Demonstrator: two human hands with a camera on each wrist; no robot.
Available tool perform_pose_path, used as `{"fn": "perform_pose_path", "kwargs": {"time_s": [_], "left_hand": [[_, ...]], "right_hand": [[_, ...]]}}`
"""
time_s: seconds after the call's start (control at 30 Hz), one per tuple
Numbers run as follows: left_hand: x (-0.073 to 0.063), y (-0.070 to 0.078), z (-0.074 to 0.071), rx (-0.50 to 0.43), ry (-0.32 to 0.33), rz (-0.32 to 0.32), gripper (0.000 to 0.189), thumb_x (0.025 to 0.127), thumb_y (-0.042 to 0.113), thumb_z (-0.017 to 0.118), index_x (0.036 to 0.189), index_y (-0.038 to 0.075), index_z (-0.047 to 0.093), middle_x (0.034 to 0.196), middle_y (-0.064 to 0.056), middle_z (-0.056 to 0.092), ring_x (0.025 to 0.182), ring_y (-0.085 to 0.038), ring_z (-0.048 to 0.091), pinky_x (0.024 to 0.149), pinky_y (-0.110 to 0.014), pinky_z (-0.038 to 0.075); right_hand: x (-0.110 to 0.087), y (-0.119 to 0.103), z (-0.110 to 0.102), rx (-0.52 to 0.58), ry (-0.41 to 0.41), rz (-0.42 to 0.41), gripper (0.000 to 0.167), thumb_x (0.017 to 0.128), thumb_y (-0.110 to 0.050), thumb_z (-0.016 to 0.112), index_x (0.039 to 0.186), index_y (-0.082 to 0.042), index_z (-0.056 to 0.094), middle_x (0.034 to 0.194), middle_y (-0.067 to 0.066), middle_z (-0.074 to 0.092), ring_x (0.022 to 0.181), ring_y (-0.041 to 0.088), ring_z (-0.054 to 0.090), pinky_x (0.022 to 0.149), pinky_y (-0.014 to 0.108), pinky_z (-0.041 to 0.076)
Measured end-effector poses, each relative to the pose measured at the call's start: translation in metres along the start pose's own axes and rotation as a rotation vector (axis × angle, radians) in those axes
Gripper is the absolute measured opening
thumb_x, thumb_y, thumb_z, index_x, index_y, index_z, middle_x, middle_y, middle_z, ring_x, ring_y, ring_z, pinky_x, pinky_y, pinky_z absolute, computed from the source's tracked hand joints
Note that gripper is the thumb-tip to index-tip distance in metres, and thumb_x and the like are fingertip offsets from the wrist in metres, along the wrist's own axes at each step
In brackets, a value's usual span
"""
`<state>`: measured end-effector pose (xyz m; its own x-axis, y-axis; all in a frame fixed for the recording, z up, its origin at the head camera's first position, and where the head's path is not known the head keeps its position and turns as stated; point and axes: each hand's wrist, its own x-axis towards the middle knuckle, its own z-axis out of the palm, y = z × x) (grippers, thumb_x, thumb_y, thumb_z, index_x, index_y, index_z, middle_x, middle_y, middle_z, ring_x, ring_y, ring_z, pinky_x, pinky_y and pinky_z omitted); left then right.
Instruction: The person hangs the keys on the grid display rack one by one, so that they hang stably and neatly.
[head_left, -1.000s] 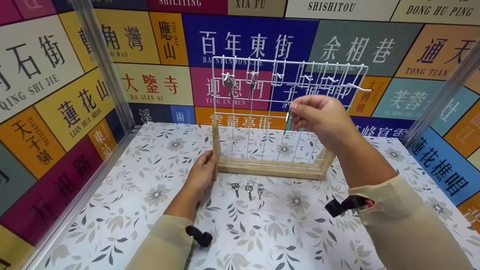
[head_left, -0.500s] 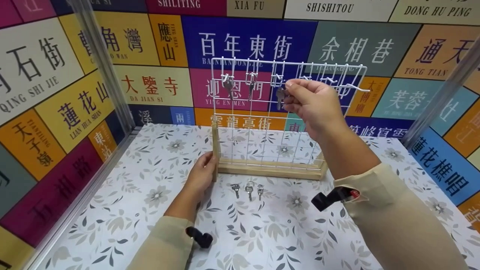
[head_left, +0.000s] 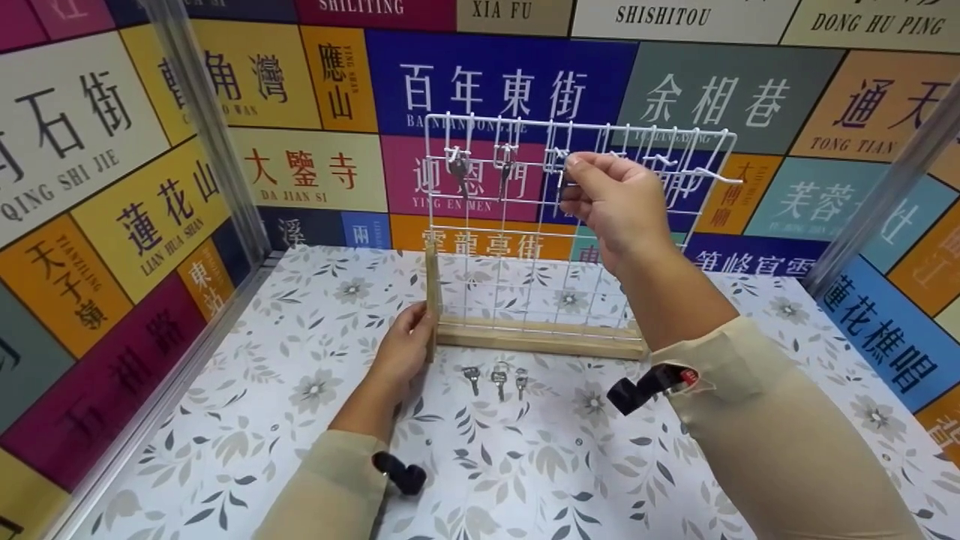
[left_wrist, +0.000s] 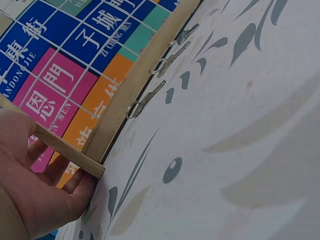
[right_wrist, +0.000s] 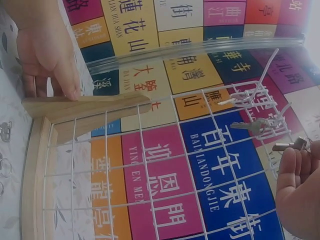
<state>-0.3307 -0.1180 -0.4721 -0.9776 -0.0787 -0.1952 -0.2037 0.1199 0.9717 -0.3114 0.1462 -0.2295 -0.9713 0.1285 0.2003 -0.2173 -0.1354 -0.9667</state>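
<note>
My right hand (head_left: 619, 202) pinches a small metal key (right_wrist: 285, 146) by its top, right at the third hook of a white wire grid rack with a wooden base (head_left: 540, 343). Part of that key is hidden behind the fingertips. Two other keys, one on the first hook (head_left: 459, 178) and one on the second (head_left: 506, 180), hang at the rack's left. My left hand (head_left: 405, 341) grips the wooden side piece (left_wrist: 70, 152) at the rack's left end, thumb on one face and fingers on the other.
Three keys with rings, a left one (head_left: 472, 379), a middle one (head_left: 500, 382) and a right one (head_left: 521, 383), lie on the floral tabletop (head_left: 525, 465) before the rack. More hooks (head_left: 697, 174) project at its right. Sign-printed panels (head_left: 510, 67) stand behind.
My right hand has moved up and left with the key, from below the hooks to the third hook. The key has turned edge-on. My left hand stays on the wooden side piece.
</note>
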Motion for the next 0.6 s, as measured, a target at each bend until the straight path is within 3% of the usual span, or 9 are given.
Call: {"fn": "perform_pose_path", "kwargs": {"time_s": [0.33, 0.6], "left_hand": [[-0.001, -0.002, -0.001, 0.034, 0.011, 0.031, 0.053, 0.110, 0.055, 0.051, 0.159, 0.035, 0.046, 0.162, 0.006, 0.050, 0.153, -0.025, 0.046, 0.130, -0.050, 0.034], [-0.001, -0.001, 0.000, 0.025, 0.013, 0.003, 0.053, 0.110, 0.054, 0.051, 0.160, 0.037, 0.045, 0.165, 0.006, 0.047, 0.157, -0.024, 0.041, 0.133, -0.051, 0.030]], "right_hand": [[0.005, 0.014, -0.012, 0.011, -0.009, 0.016, 0.027, 0.099, -0.023, 0.079, 0.117, -0.004, 0.075, 0.102, 0.008, 0.070, 0.089, 0.022, 0.070, 0.087, 0.028, 0.065], [-0.005, 0.041, -0.023, -0.020, -0.038, 0.011, 0.027, 0.100, -0.023, 0.078, 0.116, -0.002, 0.074, 0.098, 0.009, 0.072, 0.086, 0.021, 0.071, 0.086, 0.030, 0.065]]}}
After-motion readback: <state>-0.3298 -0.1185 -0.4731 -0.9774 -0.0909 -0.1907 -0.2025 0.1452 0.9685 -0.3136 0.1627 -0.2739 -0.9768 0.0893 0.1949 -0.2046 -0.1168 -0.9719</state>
